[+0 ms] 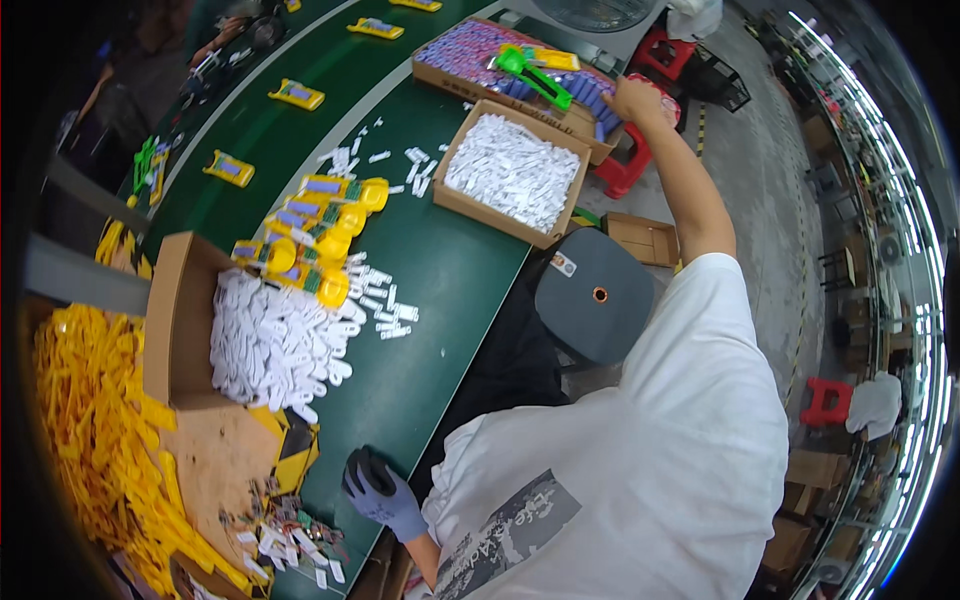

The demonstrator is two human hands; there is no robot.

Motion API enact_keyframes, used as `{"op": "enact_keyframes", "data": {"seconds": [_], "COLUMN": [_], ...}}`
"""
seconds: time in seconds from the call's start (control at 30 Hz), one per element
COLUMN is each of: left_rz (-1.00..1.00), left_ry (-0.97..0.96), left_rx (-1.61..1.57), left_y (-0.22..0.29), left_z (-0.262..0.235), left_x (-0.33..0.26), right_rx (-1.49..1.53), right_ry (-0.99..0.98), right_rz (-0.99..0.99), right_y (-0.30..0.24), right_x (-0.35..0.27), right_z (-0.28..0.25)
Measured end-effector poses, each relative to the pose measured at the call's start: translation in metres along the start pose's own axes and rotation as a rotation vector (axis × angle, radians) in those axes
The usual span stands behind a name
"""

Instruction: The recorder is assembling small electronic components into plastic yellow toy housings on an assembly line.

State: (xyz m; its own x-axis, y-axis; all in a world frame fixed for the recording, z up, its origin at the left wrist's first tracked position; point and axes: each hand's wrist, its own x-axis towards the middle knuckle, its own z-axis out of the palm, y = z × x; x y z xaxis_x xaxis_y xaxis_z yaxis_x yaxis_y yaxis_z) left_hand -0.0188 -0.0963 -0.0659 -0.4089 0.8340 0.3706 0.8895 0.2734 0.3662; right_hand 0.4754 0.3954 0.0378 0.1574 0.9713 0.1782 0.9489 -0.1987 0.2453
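Observation:
My left hand (383, 492), in a grey glove with black fingertips, is at the near edge of the green table (440, 345). Its fingers are loosely bent and slightly apart, with nothing visible in them. My bare right hand (637, 98) reaches far to the right, to the end of a shallow carton (445, 78) of purple cylindrical cells (590, 97). Its fingers curl down by the cells; whatever is in them is hidden. On the cells lie a bright green plastic casing (533, 78) and a yellow casing (553, 58).
A carton (447, 205) of small white pieces stands mid-table. Yellow casings (322, 225) holding purple cells lie beside a tipped carton (183, 320) spilling white parts (275, 335). More yellow casings ride the green conveyor (250, 125). Yellow strips (95, 410) heap at left; a grey stool (595, 300) stands right.

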Motion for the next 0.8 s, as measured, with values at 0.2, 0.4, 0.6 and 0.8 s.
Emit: {"op": "enact_keyframes", "data": {"seconds": [0.2,0.4,0.6,0.8], "left_rz": [0.036,0.028,0.0,-0.005], "left_ry": [-0.02,-0.025,-0.048,-0.032], "left_rx": [0.005,0.01,-0.012,-0.024], "left_y": [0.008,0.004,0.002,0.005], "left_z": [-0.002,-0.005,0.0,-0.001], "left_x": [0.007,0.002,-0.002,0.003], "right_rx": [-0.056,-0.203,-0.127,-0.043], "right_ry": [-0.034,0.065,0.035,0.04], "right_rz": [-0.144,-0.247,-0.353,-0.312], "right_y": [0.004,-0.003,0.014,0.019], "right_x": [-0.005,0.013,0.025,0.029], "right_z": [0.002,0.029,0.035,0.04]}}
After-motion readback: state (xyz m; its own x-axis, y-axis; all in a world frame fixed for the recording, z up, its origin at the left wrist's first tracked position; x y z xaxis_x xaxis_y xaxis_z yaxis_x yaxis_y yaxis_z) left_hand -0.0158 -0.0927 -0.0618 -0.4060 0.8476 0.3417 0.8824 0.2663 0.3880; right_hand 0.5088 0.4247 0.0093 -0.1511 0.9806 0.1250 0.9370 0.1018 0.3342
